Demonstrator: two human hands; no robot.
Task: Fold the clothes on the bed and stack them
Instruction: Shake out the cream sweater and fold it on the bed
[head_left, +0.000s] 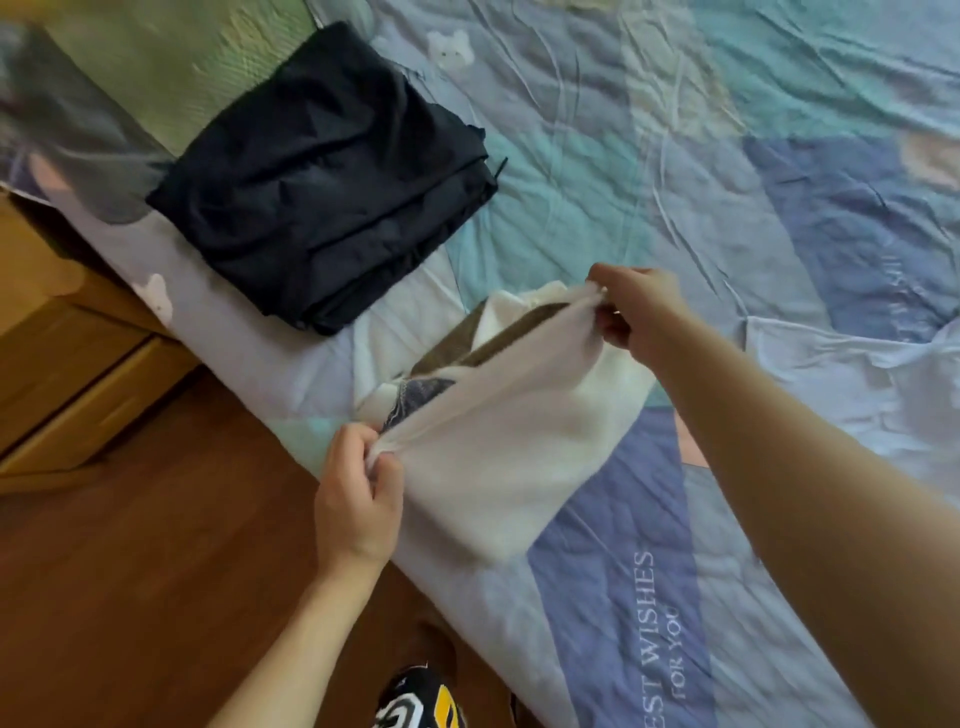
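Observation:
A white garment (498, 441) with brown and dark blue printed parts hangs stretched between my hands above the bed's near edge. My left hand (358, 499) pinches its lower corner, over the floor side of the bed. My right hand (639, 312) pinches the opposite upper corner, further onto the bed. The cloth's lower part drapes on the patchwork bedcover (727, 182). A stack of folded dark navy clothes (322, 176) lies on the bed to the upper left, apart from the white garment.
A green pillow or cover (182, 62) lies at the bed's head beyond the dark stack. A wooden drawer unit (67, 364) stands left of the bed on the brown wooden floor (130, 597). A patterned slipper (421, 701) shows at the bottom edge.

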